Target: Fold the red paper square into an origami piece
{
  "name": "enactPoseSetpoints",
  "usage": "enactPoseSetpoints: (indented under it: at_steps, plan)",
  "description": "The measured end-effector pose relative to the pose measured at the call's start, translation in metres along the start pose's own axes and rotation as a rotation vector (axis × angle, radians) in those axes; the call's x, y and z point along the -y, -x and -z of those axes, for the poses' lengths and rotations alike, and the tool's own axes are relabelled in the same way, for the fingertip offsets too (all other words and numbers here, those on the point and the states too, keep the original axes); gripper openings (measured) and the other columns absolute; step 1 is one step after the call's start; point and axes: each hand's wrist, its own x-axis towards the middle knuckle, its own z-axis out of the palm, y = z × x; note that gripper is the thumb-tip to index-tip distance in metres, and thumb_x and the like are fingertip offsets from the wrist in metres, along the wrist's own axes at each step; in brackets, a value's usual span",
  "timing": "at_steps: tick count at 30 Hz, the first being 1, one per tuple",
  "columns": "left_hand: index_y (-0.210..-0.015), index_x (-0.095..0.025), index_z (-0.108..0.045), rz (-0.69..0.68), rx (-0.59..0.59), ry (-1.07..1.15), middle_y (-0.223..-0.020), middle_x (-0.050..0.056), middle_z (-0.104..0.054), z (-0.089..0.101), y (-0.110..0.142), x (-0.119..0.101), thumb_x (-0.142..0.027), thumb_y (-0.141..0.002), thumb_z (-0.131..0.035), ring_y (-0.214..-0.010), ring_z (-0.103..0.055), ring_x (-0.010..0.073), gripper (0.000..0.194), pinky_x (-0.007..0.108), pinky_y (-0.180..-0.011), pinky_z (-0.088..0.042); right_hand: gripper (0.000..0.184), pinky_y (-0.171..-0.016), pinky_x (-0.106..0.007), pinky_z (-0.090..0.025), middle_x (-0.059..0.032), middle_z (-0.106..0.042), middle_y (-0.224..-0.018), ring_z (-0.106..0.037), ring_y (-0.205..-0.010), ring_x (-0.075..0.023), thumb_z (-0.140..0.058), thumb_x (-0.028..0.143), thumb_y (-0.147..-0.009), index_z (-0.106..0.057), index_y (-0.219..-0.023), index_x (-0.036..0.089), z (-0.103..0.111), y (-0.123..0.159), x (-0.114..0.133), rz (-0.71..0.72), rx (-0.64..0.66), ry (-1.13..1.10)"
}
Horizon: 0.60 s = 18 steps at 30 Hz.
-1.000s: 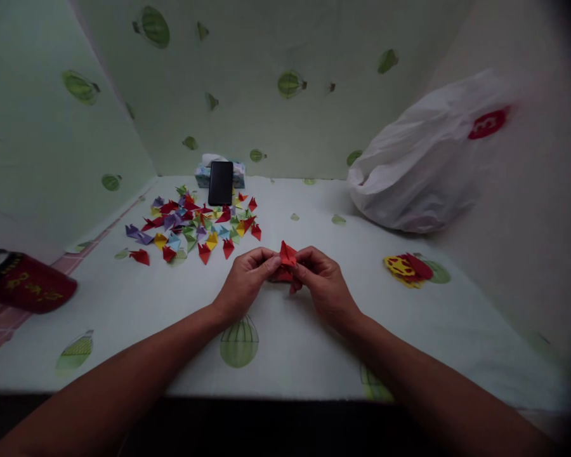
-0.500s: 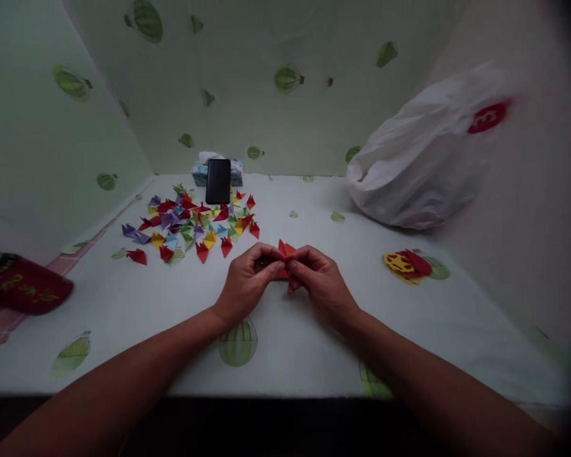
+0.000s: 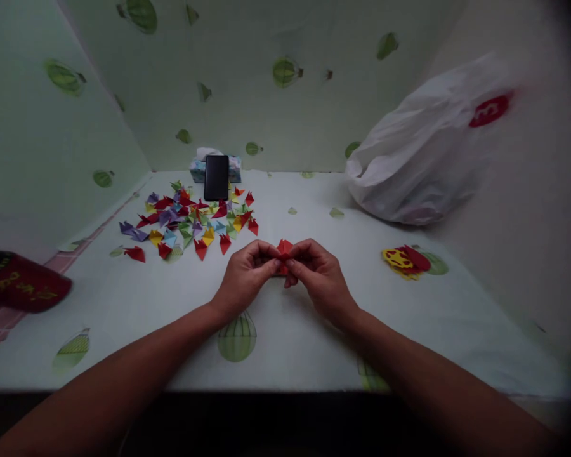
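A small red piece of folded paper [image 3: 283,248] is pinched between both my hands just above the white table cover [image 3: 314,317]. My left hand [image 3: 245,276] grips its left side with thumb and fingers closed. My right hand [image 3: 316,276] holds the right side the same way. Most of the paper is hidden behind my fingers. A heap of several folded paper pieces [image 3: 190,219] in red, purple, yellow, green and blue lies to the back left of my hands.
A black phone [image 3: 216,177] leans on a tissue box [image 3: 204,166] at the back. A white plastic bag [image 3: 423,158] sits back right. Red and yellow paper sheets [image 3: 404,260] lie to the right. A dark red case [image 3: 21,289] rests at the left edge.
My hands have pressed the red paper smaller and lower; less of it sticks up between my fingers. The view has shifted slightly.
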Motion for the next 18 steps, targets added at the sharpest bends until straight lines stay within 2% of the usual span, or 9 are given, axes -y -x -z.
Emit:
enactPoseSetpoints:
  at_steps: [7,13,18]
  plan:
    - [-0.084,-0.016,-0.070,0.035,-0.017,0.077,-0.078,0.000,-0.071,0.0002,-0.0003,0.0010,-0.025,-0.071,-0.082,-0.069,-0.067,0.0133,0.020,0.030,-0.072,-0.058,0.005,-0.057,-0.026,-0.056,0.0031,-0.064,-0.071,-0.061,-0.059,-0.0098,-0.071,0.017,-0.080,-0.066,-0.080,0.020,0.0016,-0.0014,-0.0010,0.035,0.008,0.035]
    - [-0.091,-0.015,-0.072,0.053,-0.008,0.059,-0.081,0.001,-0.071,0.0025,0.0005,0.0019,-0.028,-0.079,-0.077,-0.072,-0.066,0.0130,0.018,0.029,-0.074,-0.055,0.004,-0.061,-0.028,-0.057,0.0019,-0.064,-0.074,-0.063,-0.062,-0.0112,-0.066,0.016,-0.081,-0.065,-0.082,0.020,0.0019,-0.0005,0.0000,0.058,-0.004,0.139]
    - [-0.087,-0.015,-0.067,0.024,-0.028,0.050,-0.081,0.000,-0.067,0.0006,0.0005,0.0011,-0.028,-0.075,-0.081,-0.073,-0.064,0.0121,0.022,0.025,-0.070,-0.054,0.004,-0.060,-0.028,-0.057,0.0004,-0.062,-0.079,-0.061,-0.066,-0.0120,-0.066,0.020,-0.084,-0.063,-0.085,0.020,0.0007,0.0013,0.0032,0.077,0.022,0.189]
